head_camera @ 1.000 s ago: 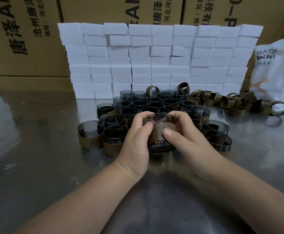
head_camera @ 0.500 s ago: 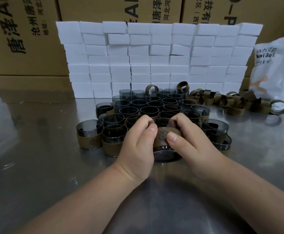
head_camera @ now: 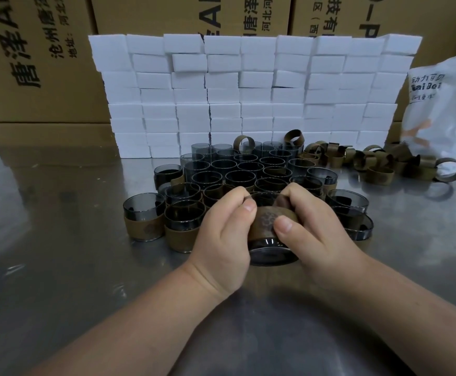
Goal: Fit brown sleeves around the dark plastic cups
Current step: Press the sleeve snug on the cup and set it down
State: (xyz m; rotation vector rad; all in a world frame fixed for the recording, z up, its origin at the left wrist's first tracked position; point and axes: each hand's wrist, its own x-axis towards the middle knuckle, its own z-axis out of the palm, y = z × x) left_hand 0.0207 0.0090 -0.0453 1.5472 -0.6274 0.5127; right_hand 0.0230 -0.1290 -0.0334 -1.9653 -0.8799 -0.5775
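Observation:
A dark plastic cup [head_camera: 271, 251] sits low over the metal table [head_camera: 58, 267], tilted toward me. A brown sleeve [head_camera: 266, 223] is wrapped round its upper part. My left hand [head_camera: 224, 234] grips the sleeve and cup from the left, thumb on the sleeve's front. From the right my right hand [head_camera: 319, 234] grips them too, its thumb pressed on the sleeve. Behind them stands a cluster of bare dark cups [head_camera: 240, 175]. Two sleeved cups [head_camera: 145, 218] stand at the left.
A heap of loose brown sleeves [head_camera: 378, 164] lies at the back right, beside a white plastic bag [head_camera: 443, 112]. A wall of white foam blocks [head_camera: 248, 96] and cardboard boxes [head_camera: 31, 58] close off the back. Two unsleeved cups [head_camera: 348, 204] stand just right of my right hand.
Both hands have brought the cup down and toward me. The sleeve has slid further onto the cup.

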